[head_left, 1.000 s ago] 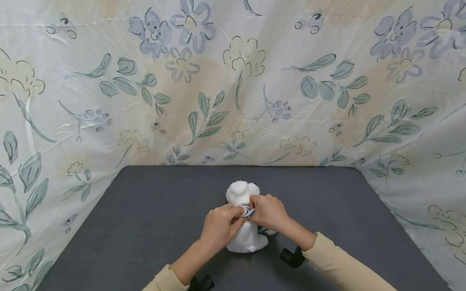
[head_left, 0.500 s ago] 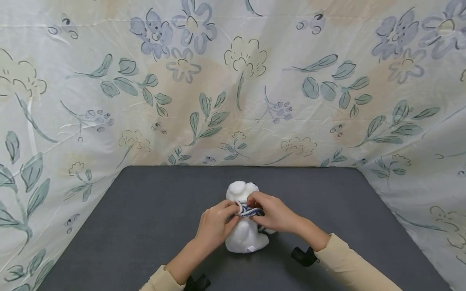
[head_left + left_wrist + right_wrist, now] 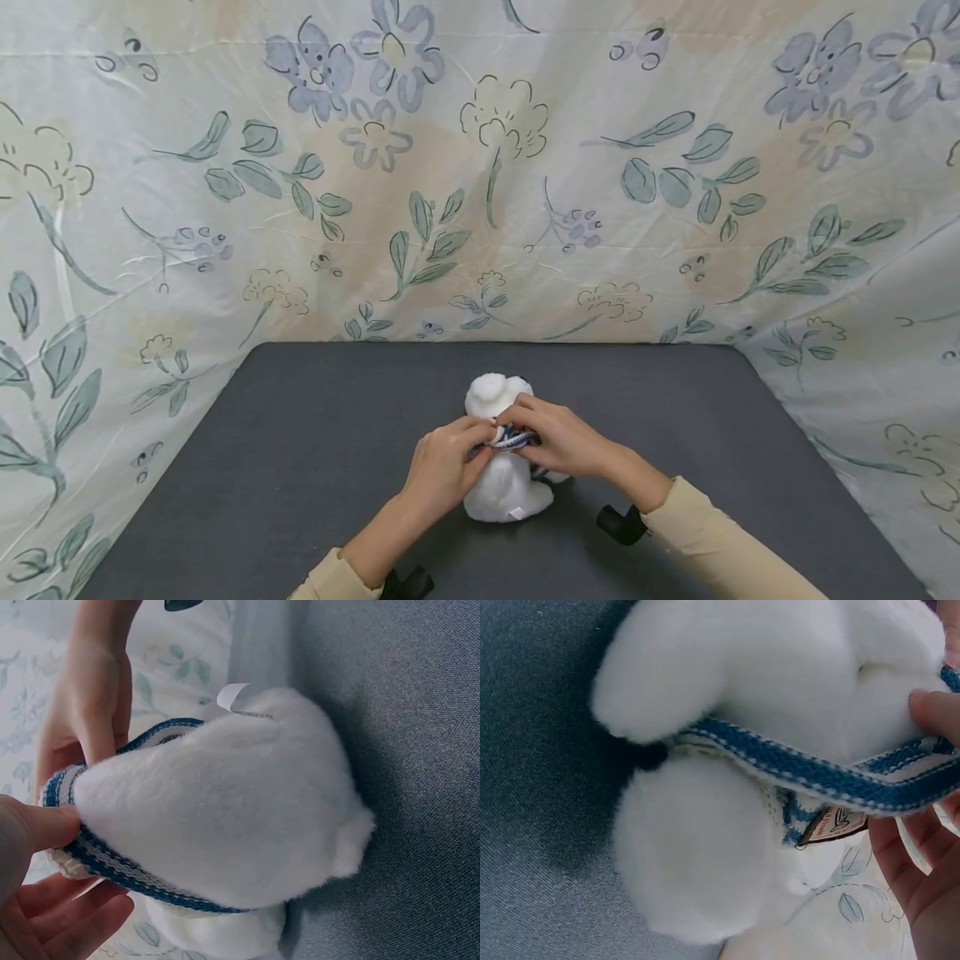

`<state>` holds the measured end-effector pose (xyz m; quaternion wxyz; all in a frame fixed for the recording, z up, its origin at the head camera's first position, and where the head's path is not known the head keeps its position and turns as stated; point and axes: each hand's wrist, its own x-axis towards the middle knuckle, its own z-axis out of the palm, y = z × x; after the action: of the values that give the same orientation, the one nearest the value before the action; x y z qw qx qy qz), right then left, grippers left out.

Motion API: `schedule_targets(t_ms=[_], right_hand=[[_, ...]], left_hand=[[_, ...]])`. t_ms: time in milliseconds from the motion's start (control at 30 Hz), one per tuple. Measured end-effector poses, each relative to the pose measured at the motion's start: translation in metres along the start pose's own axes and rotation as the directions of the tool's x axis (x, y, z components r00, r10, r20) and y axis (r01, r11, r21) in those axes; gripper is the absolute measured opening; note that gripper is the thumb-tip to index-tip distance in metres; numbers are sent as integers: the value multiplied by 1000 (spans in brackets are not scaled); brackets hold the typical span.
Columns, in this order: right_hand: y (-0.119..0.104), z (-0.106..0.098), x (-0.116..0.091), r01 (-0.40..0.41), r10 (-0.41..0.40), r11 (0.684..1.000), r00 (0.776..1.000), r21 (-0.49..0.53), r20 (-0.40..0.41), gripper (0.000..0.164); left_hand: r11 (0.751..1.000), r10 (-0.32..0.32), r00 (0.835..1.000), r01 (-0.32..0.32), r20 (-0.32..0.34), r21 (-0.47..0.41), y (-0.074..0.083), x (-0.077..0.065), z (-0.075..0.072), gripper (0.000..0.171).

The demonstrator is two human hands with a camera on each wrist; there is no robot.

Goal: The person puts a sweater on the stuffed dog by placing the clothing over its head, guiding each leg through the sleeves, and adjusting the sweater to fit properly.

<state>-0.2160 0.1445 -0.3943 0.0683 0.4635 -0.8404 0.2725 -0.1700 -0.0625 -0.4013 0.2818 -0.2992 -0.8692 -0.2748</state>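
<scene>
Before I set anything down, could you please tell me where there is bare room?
Bare grey tabletop lies between the left hand and the left edge, between the right hand and the right edge, and beyond the white plush animal, up to the floral cloth. It is crowded at the animal's neck, where both hands hold the blue-and-white knitted band.

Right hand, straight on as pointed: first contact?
Past the blue-and-white knit band the right hand holds, probably the left hand; depth is unclear, so possibly the white plush toy instead.

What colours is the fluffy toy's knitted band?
The knitted band has blue and white stripes, clearest in the right wrist view.
</scene>
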Motion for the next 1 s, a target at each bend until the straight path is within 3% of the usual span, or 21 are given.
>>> schedule_targets(t_ms=[167,433,600,800,1000], right_hand=[[-2,0,2,-27,23,993,999,-113,-41,22],[0,5,3,-74,44,974,989,-214,-142,26],[1,11,4,-72,6,951,977,-301,-215,24],[1,15,3,-66,-8,958,966,-280,-257,25],[-1,18,2,-65,-7,967,959,-245,-282,30]], left_hand=[[1000,-10,1000,10,-2,21,0,0,-1,17],[999,-11,1000,12,-26,41,0,-1,0,20],[996,-61,998,60,18,65,1,-1,-3,12],[992,-112,992,108,54,60,-1,6,-11,6],[993,-104,995,104,1,65,-2,20,-14,10]])
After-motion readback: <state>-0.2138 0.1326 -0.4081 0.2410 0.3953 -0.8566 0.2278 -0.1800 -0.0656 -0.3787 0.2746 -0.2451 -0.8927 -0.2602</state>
